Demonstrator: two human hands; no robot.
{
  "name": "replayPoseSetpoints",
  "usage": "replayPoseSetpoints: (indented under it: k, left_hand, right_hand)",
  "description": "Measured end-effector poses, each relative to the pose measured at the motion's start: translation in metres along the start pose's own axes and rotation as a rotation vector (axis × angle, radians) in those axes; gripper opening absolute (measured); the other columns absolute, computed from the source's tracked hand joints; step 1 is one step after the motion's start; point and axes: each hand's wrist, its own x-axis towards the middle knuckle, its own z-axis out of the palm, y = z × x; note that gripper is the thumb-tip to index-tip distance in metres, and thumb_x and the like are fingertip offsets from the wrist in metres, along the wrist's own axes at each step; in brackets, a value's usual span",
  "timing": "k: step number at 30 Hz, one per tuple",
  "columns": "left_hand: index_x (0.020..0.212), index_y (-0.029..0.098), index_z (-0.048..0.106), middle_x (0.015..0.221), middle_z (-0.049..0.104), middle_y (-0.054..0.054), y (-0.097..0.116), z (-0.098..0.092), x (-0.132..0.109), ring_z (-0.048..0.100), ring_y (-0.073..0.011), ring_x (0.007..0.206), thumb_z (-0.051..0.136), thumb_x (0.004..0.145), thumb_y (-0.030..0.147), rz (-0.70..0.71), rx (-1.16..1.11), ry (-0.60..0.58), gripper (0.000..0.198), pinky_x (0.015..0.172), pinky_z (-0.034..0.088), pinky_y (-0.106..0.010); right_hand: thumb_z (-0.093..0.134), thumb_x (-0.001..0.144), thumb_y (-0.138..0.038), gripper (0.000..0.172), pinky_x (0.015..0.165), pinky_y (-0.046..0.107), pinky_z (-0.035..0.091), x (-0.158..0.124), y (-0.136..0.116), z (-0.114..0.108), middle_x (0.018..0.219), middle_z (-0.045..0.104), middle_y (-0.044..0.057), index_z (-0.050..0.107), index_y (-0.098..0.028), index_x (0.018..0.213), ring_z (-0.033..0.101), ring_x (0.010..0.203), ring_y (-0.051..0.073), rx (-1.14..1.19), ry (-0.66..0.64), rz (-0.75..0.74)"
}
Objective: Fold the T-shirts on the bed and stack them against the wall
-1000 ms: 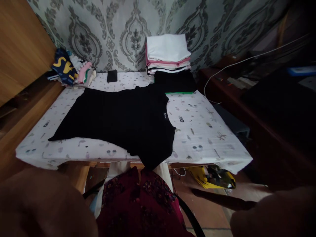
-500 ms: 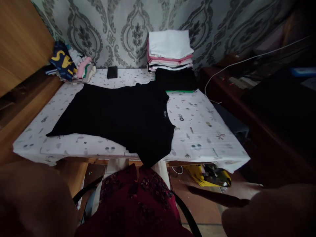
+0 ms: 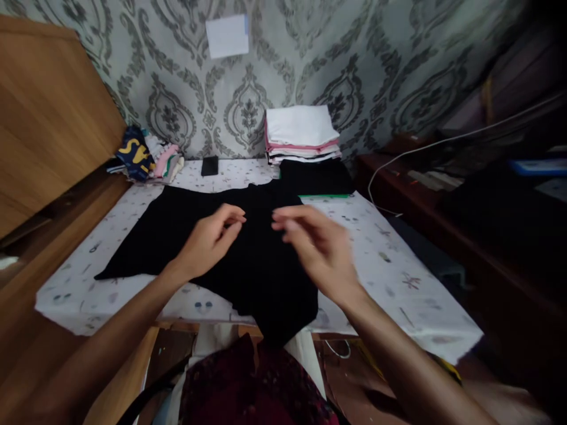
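Observation:
A black T-shirt [image 3: 261, 265] lies spread sideways over the patterned white cloth, its lower sleeve hanging past the front edge. Above the shirt's middle is my left hand [image 3: 210, 236], fingers curved with a gap between thumb and fingertips, holding nothing. My right hand [image 3: 319, 245], a little blurred, hovers over the shirt's right part, thumb and fingers apart with nothing between them. The fingertips of both hands face each other.
Folded clothes [image 3: 301, 133] are stacked by the wall, with a folded black garment [image 3: 316, 177] before them. A dark flat object [image 3: 209, 166] and a heap of clothes [image 3: 142, 156] lie further left. A cable [image 3: 411, 147] crosses the dark furniture at right.
Both hands have come from the lower corners to above the shirt. The view has tilted up, showing more wall and a white paper on it. The shirt looks unchanged.

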Motion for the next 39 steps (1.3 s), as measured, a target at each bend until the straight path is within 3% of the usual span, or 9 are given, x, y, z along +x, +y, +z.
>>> replayPoseSetpoints:
  k: [3,6,12,15,18,21,25,34,39]
  left_hand:
    - [0.129,0.016,0.055,0.14,0.058,-0.016,-0.069,0.029,0.037,0.057,-0.028,0.129,0.046,0.097,0.03,-0.029,0.322,-0.233,0.035,0.109,0.046,-0.046]
    - [0.138,0.014,0.048,0.156,0.042,-0.02,-0.129,0.03,0.058,0.042,-0.0286,0.144,0.045,0.098,0.039,-0.081,0.472,-0.368,0.047,0.118,0.034,-0.046]
    - [0.148,0.014,0.041,0.161,0.036,-0.015,-0.223,-0.058,0.069,0.029,-0.0265,0.151,0.03,0.1,0.048,-0.323,0.71,-0.338,0.06,0.122,0.023,-0.05]
    - [0.149,0.012,0.042,0.161,0.036,-0.015,-0.262,-0.103,0.066,0.03,-0.026,0.151,0.027,0.099,0.046,-0.426,0.81,-0.281,0.062,0.12,0.028,-0.046]
    - [0.149,0.016,0.043,0.16,0.038,-0.013,-0.286,-0.123,0.063,0.031,-0.027,0.15,0.026,0.099,0.045,-0.409,0.851,-0.268,0.06,0.117,0.034,-0.047]
    - [0.148,0.016,0.044,0.159,0.04,-0.014,-0.288,-0.121,0.064,0.034,-0.0297,0.148,0.027,0.098,0.043,-0.398,0.875,-0.271,0.059,0.114,0.037,-0.05]
    - [0.139,0.015,0.052,0.15,0.051,-0.017,-0.259,-0.094,0.079,0.048,-0.0338,0.139,0.033,0.096,0.034,-0.409,0.961,-0.195,0.051,0.113,0.035,-0.056]
    - [0.138,0.019,0.05,0.143,0.056,-0.013,-0.166,0.059,0.166,0.054,-0.0263,0.13,0.039,0.1,0.04,-0.007,0.448,-0.342,0.045,0.111,0.041,-0.042]
    - [0.135,0.015,0.051,0.137,0.059,-0.018,-0.161,0.113,0.213,0.052,-0.0316,0.131,0.051,0.093,0.037,-0.124,0.403,-0.375,0.046,0.108,0.041,-0.045]
  right_hand:
    - [0.048,0.097,-0.024,0.036,0.106,0.047,0.046,0.046,0.044,0.04,0.131,0.064,0.016,0.063,-0.016,0.128,0.058,0.125,0.028,-0.328,-0.284,-0.017]
    - [0.049,0.096,-0.027,0.044,0.115,0.053,0.035,0.078,0.097,0.069,0.147,0.054,0.019,0.057,-0.015,0.138,0.045,0.141,0.031,-0.584,-0.465,0.064]
    - [0.039,0.101,-0.047,0.055,0.116,0.053,0.03,0.084,0.161,0.069,0.154,0.045,0.019,0.051,-0.015,0.145,0.038,0.146,0.03,-0.739,-0.359,0.106]
    - [0.039,0.101,-0.048,0.056,0.116,0.052,0.031,0.081,0.163,0.067,0.154,0.046,0.019,0.052,-0.016,0.145,0.038,0.146,0.03,-0.759,-0.35,0.089]
    - [0.039,0.101,-0.048,0.054,0.117,0.051,0.031,0.082,0.156,0.067,0.154,0.046,0.017,0.052,-0.017,0.144,0.038,0.146,0.029,-0.754,-0.37,0.098]
    - [0.043,0.101,-0.041,0.05,0.116,0.049,0.033,0.085,0.147,0.061,0.152,0.048,0.019,0.055,-0.014,0.141,0.039,0.145,0.029,-0.738,-0.386,0.111]
    - [0.048,0.096,-0.026,0.041,0.113,0.047,0.037,0.088,0.143,0.042,0.145,0.055,0.02,0.062,-0.011,0.132,0.047,0.137,0.031,-0.742,-0.306,0.063]
    - [0.049,0.089,-0.015,0.033,0.105,0.052,0.043,0.079,0.184,0.007,0.142,0.052,0.015,0.068,-0.022,0.114,0.047,0.132,0.032,-0.615,-0.057,0.185]
    - [0.051,0.08,-0.012,0.024,0.1,0.048,0.047,0.078,0.192,0.008,0.123,0.057,0.012,0.06,-0.023,0.099,0.054,0.118,0.029,-0.453,0.091,0.243]
